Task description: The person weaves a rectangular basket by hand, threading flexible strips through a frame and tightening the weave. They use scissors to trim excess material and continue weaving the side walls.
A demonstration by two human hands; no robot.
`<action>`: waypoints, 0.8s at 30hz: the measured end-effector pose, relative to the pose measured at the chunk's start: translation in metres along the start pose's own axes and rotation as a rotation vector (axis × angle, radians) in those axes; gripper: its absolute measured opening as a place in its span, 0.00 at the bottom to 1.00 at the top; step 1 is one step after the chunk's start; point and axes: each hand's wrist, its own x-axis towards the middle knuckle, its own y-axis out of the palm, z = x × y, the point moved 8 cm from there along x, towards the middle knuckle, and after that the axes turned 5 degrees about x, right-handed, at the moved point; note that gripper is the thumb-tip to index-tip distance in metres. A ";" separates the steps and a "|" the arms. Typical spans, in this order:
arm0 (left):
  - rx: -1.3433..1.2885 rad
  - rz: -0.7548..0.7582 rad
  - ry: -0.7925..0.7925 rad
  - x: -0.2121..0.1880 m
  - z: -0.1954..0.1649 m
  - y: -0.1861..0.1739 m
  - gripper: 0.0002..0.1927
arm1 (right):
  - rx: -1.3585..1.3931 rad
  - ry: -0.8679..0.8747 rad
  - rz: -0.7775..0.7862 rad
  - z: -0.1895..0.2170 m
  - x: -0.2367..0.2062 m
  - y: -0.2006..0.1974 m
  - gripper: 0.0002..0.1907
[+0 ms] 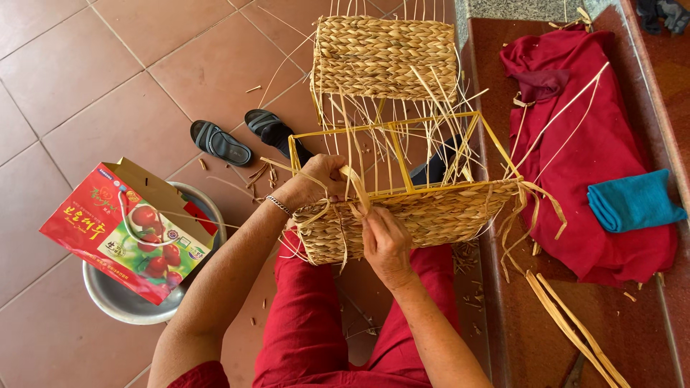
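Note:
A half-woven straw basket (431, 212) on a yellow wire frame (402, 154) rests across my lap, its woven base (384, 57) turned away from me. My left hand (320, 179) grips the near woven rim and pinches a flat straw strand (356, 188) over the edge. My right hand (384, 241) presses against the woven side just below that strand, fingers closed on the weave. Loose straw ends stick out from the frame in all directions.
A metal basin (118, 302) holding a red printed paper bag (122, 230) stands on the tiled floor at left. A pair of dark sandals (241, 136) lies beyond. At right, a red cloth (582, 144), a folded teal cloth (632, 201) and loose straw strips (575, 330) lie on a step.

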 end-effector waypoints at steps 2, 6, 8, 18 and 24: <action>0.021 0.025 -0.040 0.003 0.007 0.004 0.07 | -0.063 -0.046 0.002 0.000 -0.003 0.003 0.13; 0.139 0.029 -0.027 0.006 0.008 0.004 0.09 | -0.111 -0.052 0.012 -0.004 -0.009 0.010 0.11; 0.260 0.045 -0.026 0.008 0.004 0.004 0.09 | -0.108 -0.028 0.018 -0.008 -0.010 0.011 0.10; 0.436 0.094 -0.107 0.021 -0.009 0.017 0.13 | 0.125 0.124 -0.031 -0.026 -0.009 0.013 0.14; 0.342 0.107 -0.214 0.022 0.021 0.003 0.03 | 0.140 0.210 -0.072 -0.036 -0.006 0.015 0.11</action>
